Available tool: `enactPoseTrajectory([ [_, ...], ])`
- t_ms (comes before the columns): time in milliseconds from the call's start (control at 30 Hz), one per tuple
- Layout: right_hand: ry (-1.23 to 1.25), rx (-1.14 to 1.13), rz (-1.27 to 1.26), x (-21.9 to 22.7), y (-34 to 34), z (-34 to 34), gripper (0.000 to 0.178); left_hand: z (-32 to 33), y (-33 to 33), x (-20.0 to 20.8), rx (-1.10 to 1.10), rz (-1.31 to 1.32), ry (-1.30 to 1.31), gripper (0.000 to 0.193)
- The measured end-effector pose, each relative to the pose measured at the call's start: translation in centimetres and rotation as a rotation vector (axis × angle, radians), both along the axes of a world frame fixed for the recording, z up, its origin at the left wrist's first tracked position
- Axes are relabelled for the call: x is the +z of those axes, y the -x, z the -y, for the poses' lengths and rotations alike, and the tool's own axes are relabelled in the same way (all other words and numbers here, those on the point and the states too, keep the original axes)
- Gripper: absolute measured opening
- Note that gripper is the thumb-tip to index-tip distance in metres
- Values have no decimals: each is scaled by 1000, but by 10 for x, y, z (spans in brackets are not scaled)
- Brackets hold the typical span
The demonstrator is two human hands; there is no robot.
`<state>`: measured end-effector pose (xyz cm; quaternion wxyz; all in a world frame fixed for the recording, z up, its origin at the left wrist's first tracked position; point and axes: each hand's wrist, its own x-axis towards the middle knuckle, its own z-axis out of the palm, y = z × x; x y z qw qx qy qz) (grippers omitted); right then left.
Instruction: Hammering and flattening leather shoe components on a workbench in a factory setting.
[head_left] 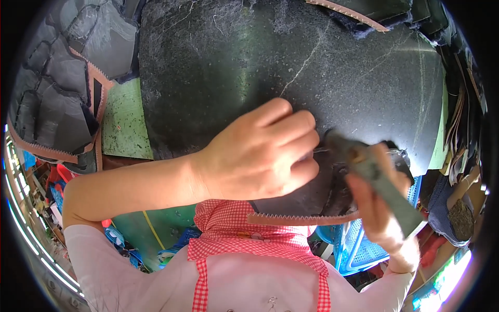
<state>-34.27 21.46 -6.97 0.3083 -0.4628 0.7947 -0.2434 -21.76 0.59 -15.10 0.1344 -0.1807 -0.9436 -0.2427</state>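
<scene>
A dark shoe-upper piece (296,195) with a brown zigzag-cut border lies along the near edge of the black work slab (223,73). My left hand (265,148) is closed over the piece's far edge, its knuckles up and its fingertips hidden from view. My right hand (382,195) grips a grey metal hammer (382,184), blurred by motion, over the right part of the piece. The hammer's broad head slants from the slab down toward my right wrist, and its handle is hidden beneath.
Stacked dark upper pieces (60,101) with zigzag borders lie at the far left. Another bordered piece (364,18) rests at the slab's far edge. A pale green board (122,122) shows under the slab. A blue plastic basket (364,252) stands below at the right.
</scene>
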Motion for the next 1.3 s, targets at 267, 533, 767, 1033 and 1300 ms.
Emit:
enactPoseTrajectory([
  [267,24,-9,118,-2,3,7,19,30,3,4,37,259,-212,15],
  [533,26,-54,176,-4,-7,15,10,43,1,1,-17,175,-213,16],
  [767,-25,40,171,-12,-19,11,20,39,-8,1,24,110,-130,19],
  [1033,-60,124,98,-5,-26,21,21,30,-17,9,225,63,-68,29],
  [1300,129,75,-12,-9,-22,19,23,14,-40,-5,329,88,-205,23],
])
